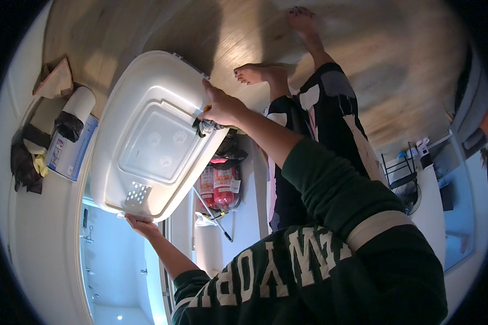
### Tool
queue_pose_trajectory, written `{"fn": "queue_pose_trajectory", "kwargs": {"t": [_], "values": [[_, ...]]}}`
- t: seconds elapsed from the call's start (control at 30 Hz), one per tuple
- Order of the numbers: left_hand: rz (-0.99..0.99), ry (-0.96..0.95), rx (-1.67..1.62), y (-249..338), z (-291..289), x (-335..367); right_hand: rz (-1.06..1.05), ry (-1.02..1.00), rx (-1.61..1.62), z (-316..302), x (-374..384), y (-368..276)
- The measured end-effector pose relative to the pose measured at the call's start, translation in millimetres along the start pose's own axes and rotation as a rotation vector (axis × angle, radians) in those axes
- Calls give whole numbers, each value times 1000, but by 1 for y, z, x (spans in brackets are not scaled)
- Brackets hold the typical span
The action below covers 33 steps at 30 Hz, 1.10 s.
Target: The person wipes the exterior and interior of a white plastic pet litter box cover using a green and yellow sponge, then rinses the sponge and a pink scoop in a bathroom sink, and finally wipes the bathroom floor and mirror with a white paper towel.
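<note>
A large white plastic litter box is held up at the left. It has a translucent flap with paw prints and a small panel of holes near its lower end. My left hand grips the lower edge, its fingers partly hidden by the rim. Over the right-hand edge, near a side clip, my right hand is closed on the rim. A bunched grey and dark material shows just under that hand; I cannot tell whether the fingers hold it too. The inside of the box is hidden.
Left of the box are a blue and white carton, a white roll and dark bags. Wrapped red containers and a thin pole are beyond its right edge. A black wire rack stands at the right. My feet rest on wooden floor.
</note>
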<state>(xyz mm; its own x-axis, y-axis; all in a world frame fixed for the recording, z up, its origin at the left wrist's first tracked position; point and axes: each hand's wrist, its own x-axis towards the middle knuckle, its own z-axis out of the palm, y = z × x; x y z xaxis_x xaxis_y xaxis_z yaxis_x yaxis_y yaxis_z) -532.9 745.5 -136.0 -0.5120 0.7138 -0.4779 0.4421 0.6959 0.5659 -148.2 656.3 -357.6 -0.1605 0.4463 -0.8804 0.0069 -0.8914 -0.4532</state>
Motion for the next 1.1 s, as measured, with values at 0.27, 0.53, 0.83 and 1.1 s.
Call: {"fn": "queue_pose_trajectory", "kwargs": {"t": [0.27, 0.53, 0.83, 1.1], "values": [[43, -8, 51, 2, 1, 18, -107, 53, -87, -2, 14, 11], [-91, 135, 502, -76, -53, 100, -15, -132, -163, 3, -19, -34], [0, 65, 674, -120, -39, 169, -589, 22, -134, 85, -15, -96], [14, 17, 633, -152, -33, 201, -946, 283, -745, 131, 19, -142]]}}
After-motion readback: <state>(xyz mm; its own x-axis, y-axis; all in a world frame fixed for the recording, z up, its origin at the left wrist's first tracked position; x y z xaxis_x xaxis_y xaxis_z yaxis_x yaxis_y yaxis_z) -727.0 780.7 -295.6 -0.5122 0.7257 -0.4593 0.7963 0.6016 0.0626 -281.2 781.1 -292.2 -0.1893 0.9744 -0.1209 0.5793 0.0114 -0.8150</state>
